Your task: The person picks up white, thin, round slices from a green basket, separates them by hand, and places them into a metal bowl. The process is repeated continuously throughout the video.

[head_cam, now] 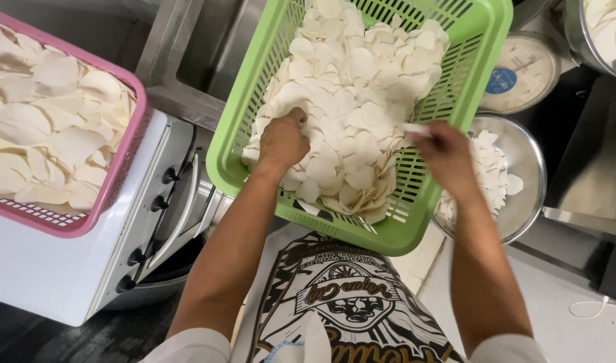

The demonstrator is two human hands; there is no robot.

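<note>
Head view, the only one: the left hand (283, 140) is pressing knuckles-up into a heap of pale slices (352, 101), fingers curling down into the pile so it is not clear whether it is gripping any. The right hand (444, 151) is closing narrow around one thin white piece (413, 128), pinching it at the fingertips just over the right wall of the green basket (469, 60). The slices are filling that basket, which is sitting tilted between the two forearms, its near rim hanging over the apron (348, 302). Likely trouble: the basket looks to be resting unevenly, so a hard push from the left hand could be tipping it and sliding slices over the near rim; the pinched piece looks thin and brittle and could be snapping or dropping beside the steel bowl (523, 154) rather than into it. Textures: slices are looking dry, matte, thin, roundish, irregular and slightly curled, off-white; the basket is slotted rigid plastic, as is the pink basket (120, 175) at left, which is holding larger, flatter slices on a white stove (59, 269) with black knobs. The bowl is shiny metal, round, holding a few more slices. A round white lidded tub (523, 70) is sitting behind it.
</note>
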